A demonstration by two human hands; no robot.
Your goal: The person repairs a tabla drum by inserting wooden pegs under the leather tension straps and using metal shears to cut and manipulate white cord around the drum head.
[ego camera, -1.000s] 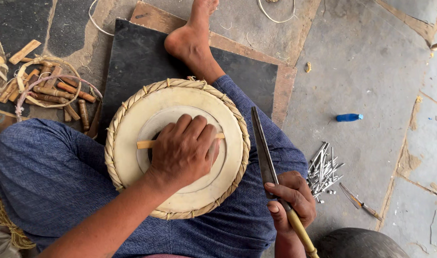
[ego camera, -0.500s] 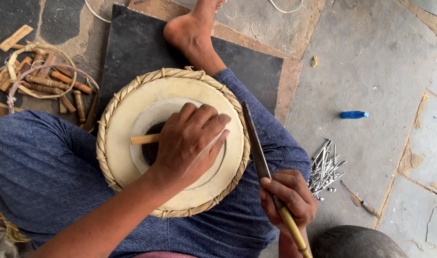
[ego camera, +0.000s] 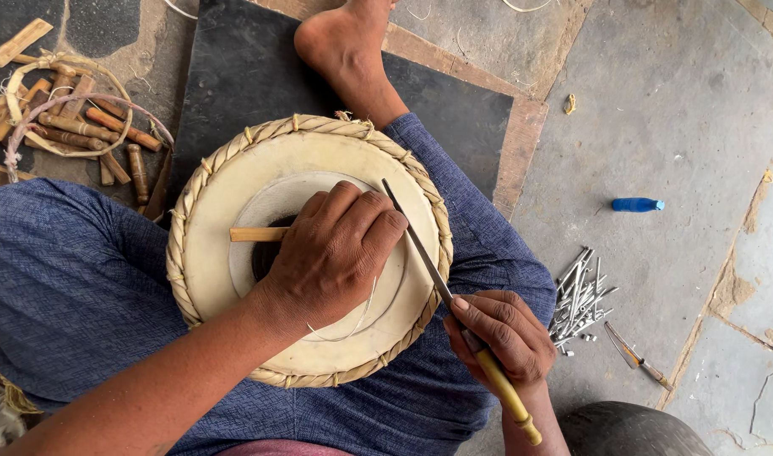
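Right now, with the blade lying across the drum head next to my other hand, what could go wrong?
1. The long blade in the right hand runs right beside the left hand's fingers; a slip could cut them.
2. Its tip lies on the pale drum head, so a hard push might gouge the skin.
3. The drum rests on the lap, steadied only by the left hand; it could tilt.
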